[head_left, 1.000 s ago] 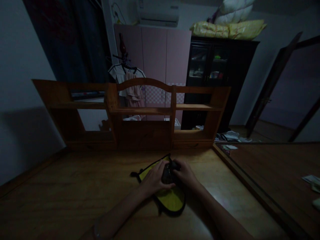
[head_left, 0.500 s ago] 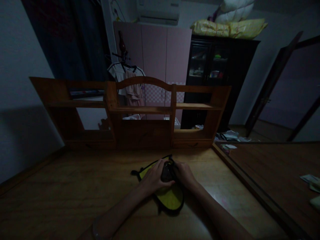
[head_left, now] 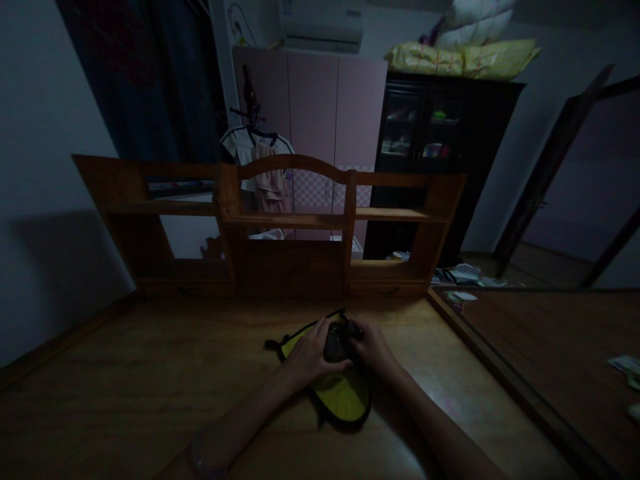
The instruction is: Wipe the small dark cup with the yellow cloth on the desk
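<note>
A yellow fabric piece with black edging and small black tabs, perhaps an opened pouch [head_left: 346,399], lies on the wooden desk [head_left: 165,373]. On top of it is a dark, rounded object [head_left: 334,348], too dim to name. My left hand [head_left: 309,359] curves around this object from the left, thumb at its near side and fingers over its far side. At its right, my right hand [head_left: 374,348] is closed, with a small black piece [head_left: 356,329] pinched at the fingertips. Whether that piece joins the dark object, I cannot tell.
A wooden shelf unit [head_left: 287,219] with small drawers runs along the desk's far edge. The desk's raised right edge [head_left: 480,347] borders a lower brown surface. A wall [head_left: 45,267] stands close on the left. Behind are pink cabinets [head_left: 313,107] and a black cabinet [head_left: 480,133].
My right hand has shifted slightly right, and the black piece in its fingers shows more clearly. My left hand keeps its place on the dark object. The view has moved a little.
</note>
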`<state>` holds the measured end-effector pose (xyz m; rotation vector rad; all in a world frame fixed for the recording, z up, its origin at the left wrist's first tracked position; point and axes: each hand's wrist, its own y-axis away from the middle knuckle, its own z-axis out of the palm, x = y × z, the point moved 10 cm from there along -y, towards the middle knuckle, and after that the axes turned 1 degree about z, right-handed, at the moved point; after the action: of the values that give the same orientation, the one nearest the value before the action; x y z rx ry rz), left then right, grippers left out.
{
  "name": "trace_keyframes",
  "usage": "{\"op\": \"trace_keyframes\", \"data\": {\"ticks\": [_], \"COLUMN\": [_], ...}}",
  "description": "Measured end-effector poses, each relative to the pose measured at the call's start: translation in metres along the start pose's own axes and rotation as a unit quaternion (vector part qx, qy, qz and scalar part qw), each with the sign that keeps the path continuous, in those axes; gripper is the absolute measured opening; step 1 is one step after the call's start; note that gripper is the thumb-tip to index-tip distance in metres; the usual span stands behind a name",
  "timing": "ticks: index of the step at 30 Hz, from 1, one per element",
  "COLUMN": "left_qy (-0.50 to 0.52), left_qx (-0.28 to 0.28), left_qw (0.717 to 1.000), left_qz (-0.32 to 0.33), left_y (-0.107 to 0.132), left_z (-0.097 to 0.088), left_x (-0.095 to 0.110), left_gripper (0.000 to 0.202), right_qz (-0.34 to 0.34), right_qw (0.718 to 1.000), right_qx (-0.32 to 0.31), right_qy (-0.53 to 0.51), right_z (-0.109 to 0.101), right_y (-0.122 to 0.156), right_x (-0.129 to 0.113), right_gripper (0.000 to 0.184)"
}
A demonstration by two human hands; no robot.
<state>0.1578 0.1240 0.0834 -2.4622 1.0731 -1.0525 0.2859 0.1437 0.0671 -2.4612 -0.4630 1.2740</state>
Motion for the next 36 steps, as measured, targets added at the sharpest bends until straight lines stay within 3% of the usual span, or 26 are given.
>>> {"op": "trace_keyframes", "data": {"ticks": [12, 21, 29, 33, 36], "left_qy": [-0.017, -0.042, -0.031, -0.017, -0.012], "left_qx": [-0.007, -0.019, -0.029, -0.019, -0.021], "left_qw": [0.999, 0.995, 0.995, 0.997, 0.998], "left_qz": [0.026, 0.091, 0.090, 0.068, 0.059], "left_y": [-0.001, 0.003, 0.001, -0.001, -0.001], "left_z": [-0.001, 0.003, 0.005, 0.004, 0.004], "left_x": [0.007, 0.021, 0.019, 0.013, 0.012], "left_gripper": [0.075, 0.078, 0.078, 0.078, 0.079], "right_qz": [0.010, -0.051, -0.004, 0.012, 0.004], "right_qw": [1.000, 0.995, 0.990, 0.995, 0.999], "right_qx": [0.001, -0.023, 0.009, 0.011, -0.027], "right_qy": [-0.029, 0.086, 0.143, 0.097, 0.025], "right_z": [0.011, 0.012, 0.008, 0.010, 0.017], "right_y": [0.001, 0.008, 0.008, 0.006, 0.004], "right_x": [0.006, -0.014, -0.020, -0.019, -0.015], "right_gripper": [0.034, 0.053, 0.047, 0.038, 0.045]}}
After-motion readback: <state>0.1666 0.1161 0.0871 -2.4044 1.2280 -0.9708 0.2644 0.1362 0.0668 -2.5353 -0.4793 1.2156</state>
